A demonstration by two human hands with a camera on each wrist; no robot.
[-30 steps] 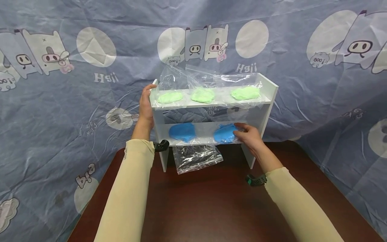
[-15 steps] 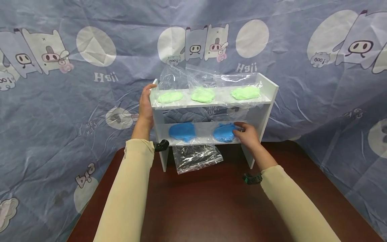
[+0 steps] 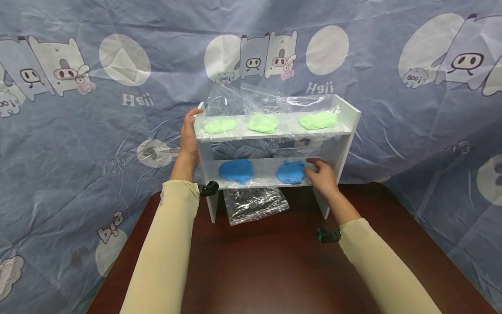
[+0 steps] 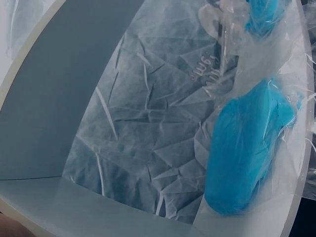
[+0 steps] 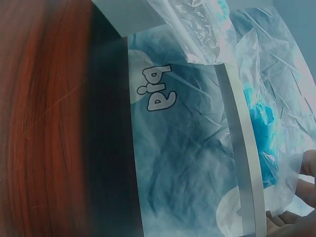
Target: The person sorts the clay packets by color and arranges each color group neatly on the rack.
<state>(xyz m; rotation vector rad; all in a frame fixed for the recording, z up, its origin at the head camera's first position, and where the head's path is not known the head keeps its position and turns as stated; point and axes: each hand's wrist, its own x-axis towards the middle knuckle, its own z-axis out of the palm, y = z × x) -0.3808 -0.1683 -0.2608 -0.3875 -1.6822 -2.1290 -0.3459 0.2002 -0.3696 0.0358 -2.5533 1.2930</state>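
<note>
A small white two-tier shelf stands on the table. My left hand grips its left side panel, fingers over the top edge; in the left wrist view only a bit of that hand shows. On the lower tier lie two blue, clay-like lumps in clear plastic bags: the left one and the right one. At the right lump's right edge is my right hand, thumb and forefinger apart. In the right wrist view its fingers are beside the bag; contact is unclear.
Several light green lumps in clear bags sit on the upper tier. A clear zip bag hangs below the lower board's front. The dark wooden table extends toward me. A blue patterned cloth hangs behind and at both sides.
My right hand shifts slightly left, then a little right, off the right blue lump's edge. That lump has moved very slightly left. My left hand stays on the side panel.
</note>
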